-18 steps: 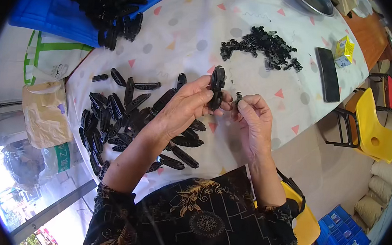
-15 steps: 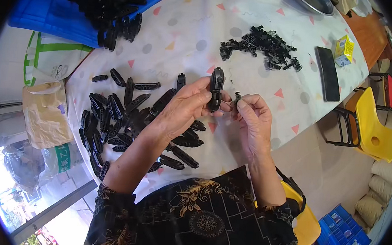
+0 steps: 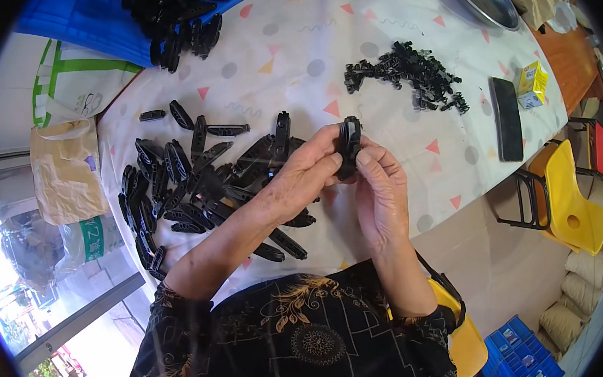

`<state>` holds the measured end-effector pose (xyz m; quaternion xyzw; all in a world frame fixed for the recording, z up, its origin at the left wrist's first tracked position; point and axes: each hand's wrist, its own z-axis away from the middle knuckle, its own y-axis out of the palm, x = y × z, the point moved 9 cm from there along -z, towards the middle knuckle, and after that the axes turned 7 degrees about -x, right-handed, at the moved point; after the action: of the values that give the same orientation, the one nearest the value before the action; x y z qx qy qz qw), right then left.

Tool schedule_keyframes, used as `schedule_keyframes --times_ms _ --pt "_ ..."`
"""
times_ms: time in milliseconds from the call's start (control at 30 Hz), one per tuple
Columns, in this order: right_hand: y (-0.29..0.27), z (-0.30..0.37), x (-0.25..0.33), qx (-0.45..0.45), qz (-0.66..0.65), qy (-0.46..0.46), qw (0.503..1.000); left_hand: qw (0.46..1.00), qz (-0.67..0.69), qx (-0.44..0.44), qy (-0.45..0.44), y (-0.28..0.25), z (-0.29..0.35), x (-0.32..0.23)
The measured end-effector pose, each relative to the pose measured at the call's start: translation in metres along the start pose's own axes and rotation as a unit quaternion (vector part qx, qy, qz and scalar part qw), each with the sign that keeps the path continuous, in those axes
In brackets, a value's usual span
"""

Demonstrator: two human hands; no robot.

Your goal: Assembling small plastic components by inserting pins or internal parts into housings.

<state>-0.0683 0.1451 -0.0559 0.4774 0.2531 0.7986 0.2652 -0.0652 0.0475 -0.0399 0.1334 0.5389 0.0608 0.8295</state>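
Observation:
In front of me, my left hand (image 3: 304,174) is closed around an oblong black plastic part (image 3: 350,139), held upright. My right hand (image 3: 384,195) meets it from the right, thumb and fingers pinched against the part's lower side. The small black plastic piece in that pinch is hidden by my fingers. Beside and beneath my left forearm lies a loose spread of similar oblong black parts (image 3: 177,161). Farther off, right of centre, sits a heap of small black plastic pieces (image 3: 413,73).
A blue sheet or bag (image 3: 80,26) at the far left bears a heap of black parts (image 3: 174,1). To the right lie a black phone (image 3: 506,119) and a yellow box (image 3: 533,85). A metal bowl (image 3: 489,5) stands far back. Yellow chairs (image 3: 576,203) flank the table's right side.
My right hand has moved up and left, bringing the small piece against the oblong part. My left hand has shifted slightly right and down with the part.

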Motion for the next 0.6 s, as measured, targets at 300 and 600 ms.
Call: schedule_keyframes --times_ms 300,600 --pt "0.003 0.001 0.003 -0.022 0.043 -0.052 0.997 0.997 -0.001 -0.023 0.08 0.004 0.009 -0.012" --pt "0.018 0.007 -0.005 0.101 0.144 0.036 0.984 0.99 -0.102 -0.032 0.094 -0.001 0.034 -0.003"
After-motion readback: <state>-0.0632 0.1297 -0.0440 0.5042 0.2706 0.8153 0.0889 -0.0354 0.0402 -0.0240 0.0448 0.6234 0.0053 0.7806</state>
